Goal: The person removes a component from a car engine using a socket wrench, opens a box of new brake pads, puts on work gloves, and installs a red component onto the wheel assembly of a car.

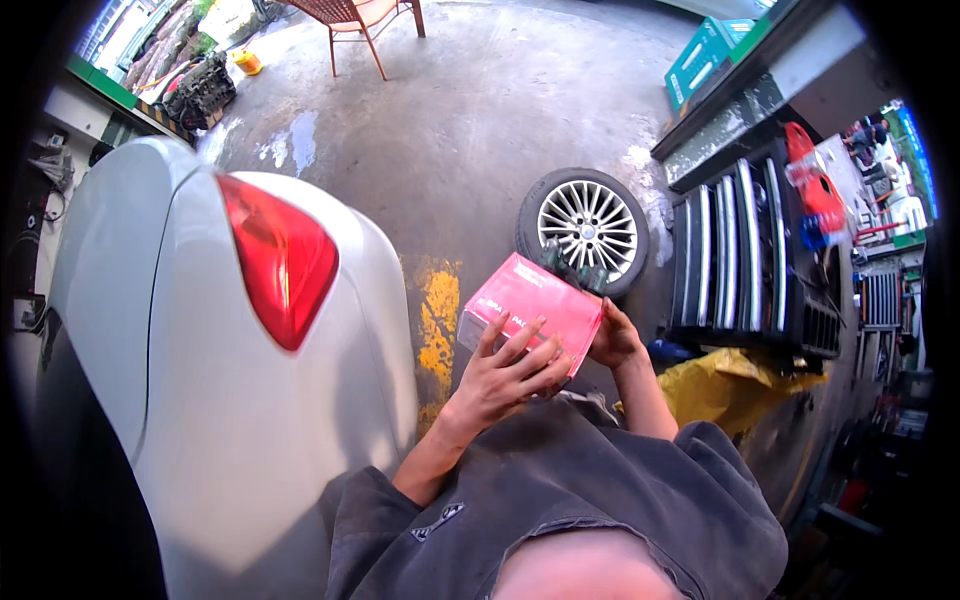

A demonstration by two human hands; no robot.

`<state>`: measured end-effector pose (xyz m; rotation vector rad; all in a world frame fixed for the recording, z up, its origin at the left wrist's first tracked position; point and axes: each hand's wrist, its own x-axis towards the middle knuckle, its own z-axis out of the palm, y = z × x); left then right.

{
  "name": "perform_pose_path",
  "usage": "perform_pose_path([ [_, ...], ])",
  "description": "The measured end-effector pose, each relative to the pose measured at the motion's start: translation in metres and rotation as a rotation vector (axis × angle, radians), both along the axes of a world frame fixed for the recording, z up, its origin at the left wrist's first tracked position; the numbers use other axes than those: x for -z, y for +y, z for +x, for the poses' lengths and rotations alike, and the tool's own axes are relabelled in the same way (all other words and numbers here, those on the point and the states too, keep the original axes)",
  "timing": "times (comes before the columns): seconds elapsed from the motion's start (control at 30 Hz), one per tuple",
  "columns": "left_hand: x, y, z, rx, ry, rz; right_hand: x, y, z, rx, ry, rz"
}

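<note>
I hold a pink-red cardboard box (530, 290) in front of my chest. My left hand (500, 385) presses across its near face with spread, curved fingers. My right hand (615, 335) grips its right end. Small dark metal parts (570, 265) show just beyond the box, in front of a wheel (585, 205) with a silver spoked rim lying on the concrete. What supports those parts cannot be made out.
A silver car's rear (250, 430) with a red tail light fills the left. At right stand a tool chest (730, 250) and yellow plastic sheeting (710, 390). Farther off are a chair (360, 20), a teal crate (700, 65), an engine block (195, 90) and a yellow container (247, 62).
</note>
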<state>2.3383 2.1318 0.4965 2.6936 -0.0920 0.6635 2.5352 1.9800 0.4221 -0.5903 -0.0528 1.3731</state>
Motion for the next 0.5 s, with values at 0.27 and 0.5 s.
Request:
perform_pose_path([
  [0.27,0.000,0.237,0.114,-0.465,-0.307,-0.829,-0.016,0.301,0.156,0.023,-0.348,0.104],
  [0.5,-0.016,0.470,0.181,-0.659,-0.817,-1.784,-0.070,0.595,0.220,-0.281,-0.917,0.317],
])
